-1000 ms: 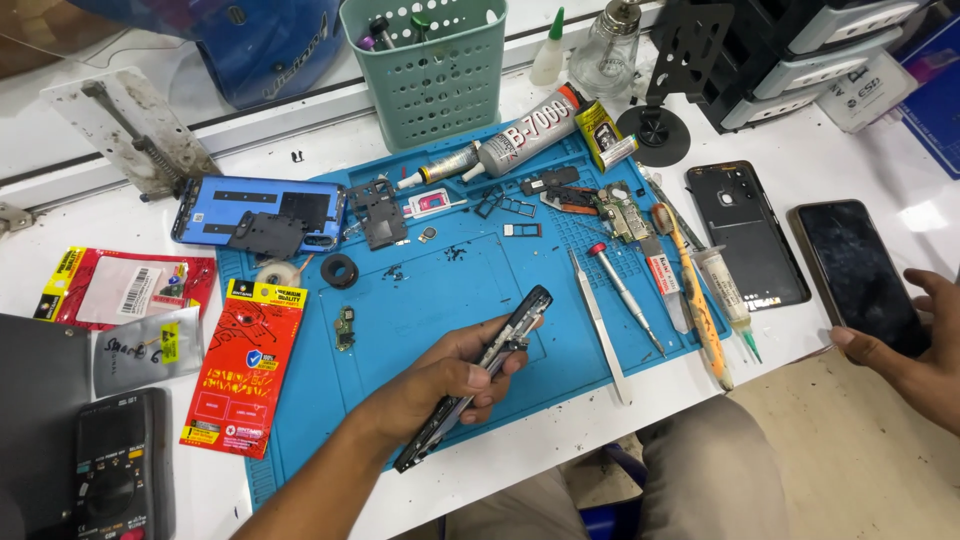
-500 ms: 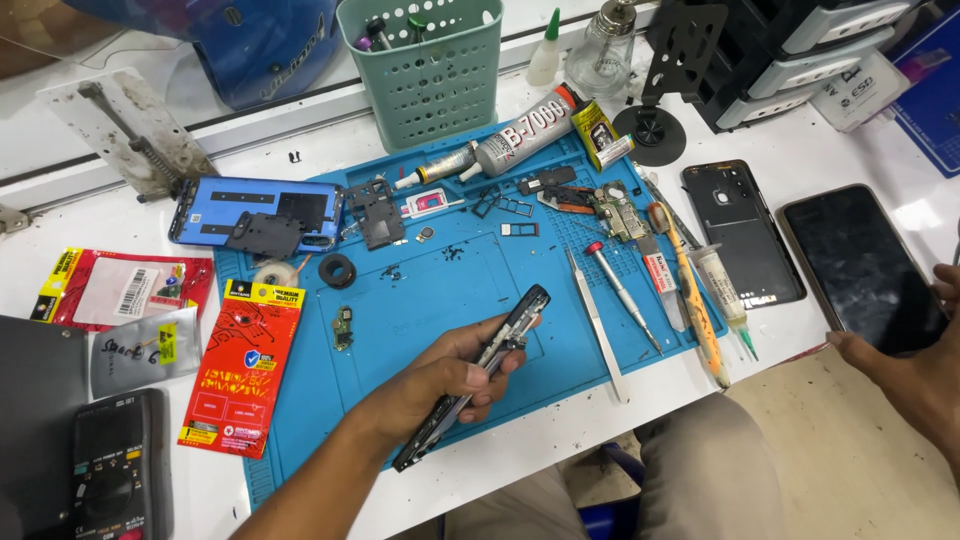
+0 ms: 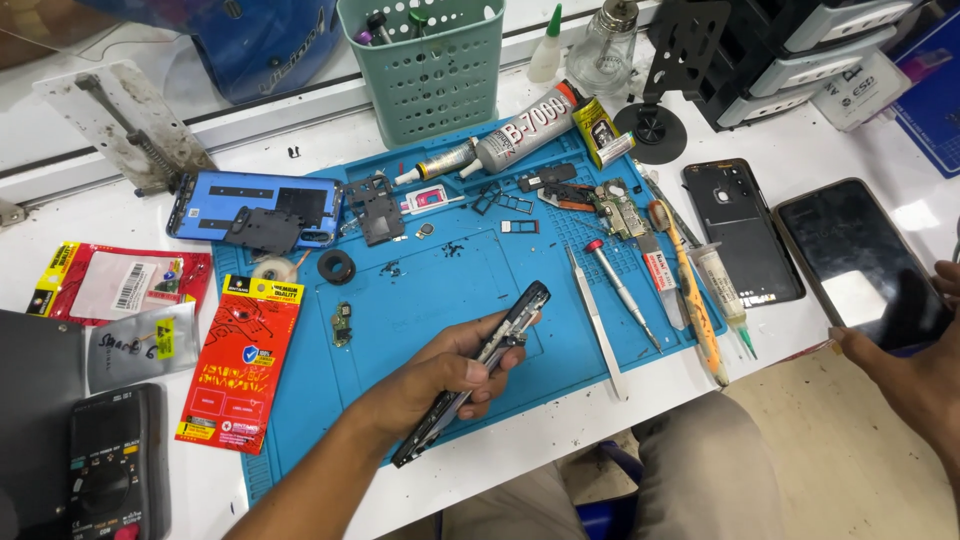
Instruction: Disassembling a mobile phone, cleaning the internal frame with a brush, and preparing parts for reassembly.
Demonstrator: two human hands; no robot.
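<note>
My left hand point(image 3: 440, 375) grips a dismantled dark phone frame point(image 3: 515, 318), held edge-up and slanting over the blue work mat point(image 3: 450, 270). My right hand point(image 3: 915, 375) at the right edge holds a phone with a dark glass screen point(image 3: 850, 255), lifted off the white table. A black phone back cover point(image 3: 740, 225) lies just left of that phone. Tweezers point(image 3: 592, 320) and a red-capped screwdriver point(image 3: 620, 290) rest on the mat right of the frame.
A green perforated basket point(image 3: 430, 70), a grey glue tube point(image 3: 525, 125) and a blue phone shell point(image 3: 255, 205) sit at the mat's far side. Red packets point(image 3: 240, 360) and a black multimeter point(image 3: 110, 460) lie left. Small parts and screws dot the mat.
My right hand has lifted the dark-screened phone and brought it up and closer to the camera. The left hand and the frame have stayed almost still.
</note>
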